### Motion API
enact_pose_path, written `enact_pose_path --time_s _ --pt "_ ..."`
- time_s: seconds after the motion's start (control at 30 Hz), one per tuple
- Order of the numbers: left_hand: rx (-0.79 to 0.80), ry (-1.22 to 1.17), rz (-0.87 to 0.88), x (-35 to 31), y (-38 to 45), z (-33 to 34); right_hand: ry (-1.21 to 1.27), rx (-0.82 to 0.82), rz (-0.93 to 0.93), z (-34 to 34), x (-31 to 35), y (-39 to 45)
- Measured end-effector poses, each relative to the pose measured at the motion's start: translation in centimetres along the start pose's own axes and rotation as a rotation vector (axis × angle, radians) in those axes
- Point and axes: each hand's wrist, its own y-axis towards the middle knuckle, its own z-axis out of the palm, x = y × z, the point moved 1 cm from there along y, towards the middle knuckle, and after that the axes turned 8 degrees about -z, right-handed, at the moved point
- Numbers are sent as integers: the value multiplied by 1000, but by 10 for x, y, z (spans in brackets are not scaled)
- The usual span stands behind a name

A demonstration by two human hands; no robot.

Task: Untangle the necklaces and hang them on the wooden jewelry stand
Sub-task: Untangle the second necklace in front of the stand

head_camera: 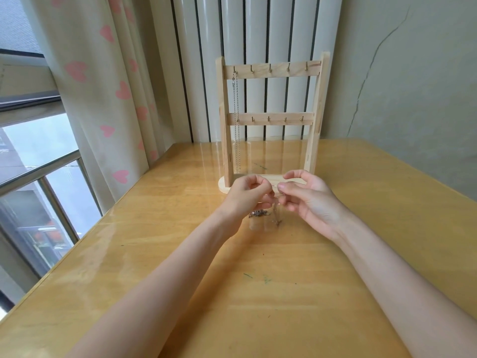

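Note:
A wooden jewelry stand [271, 71] with two hook rails stands at the far middle of the table. One silver chain necklace [237, 120] hangs from its top left hook. Just in front of the stand's base, my left hand [247, 196] and my right hand [309, 200] meet, each pinching a thin silver necklace [276, 210] that dangles down between them. A dark reddish necklace [258, 213] lies bunched on the table under my left hand.
The yellow wooden table [258, 293] is glossy, with small green marks near the middle. A white radiator [258, 29] stands behind the stand. A heart-patterned curtain [103, 81] and a window [31, 164] are at the left, a cracked wall at the right.

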Motion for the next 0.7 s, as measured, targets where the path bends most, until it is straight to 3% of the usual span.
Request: enact_pose_path --time_s 0.2,0.4,0.7 --pt "52 -132 -109 3 2 1 -285 120 3 3 0 -2" --pt "212 -315 -201 3 -3 4 -110 18 -21 -1 4 0" --pt "286 -148 -227 5 -3 1 113 -169 -48 -13 6 5"
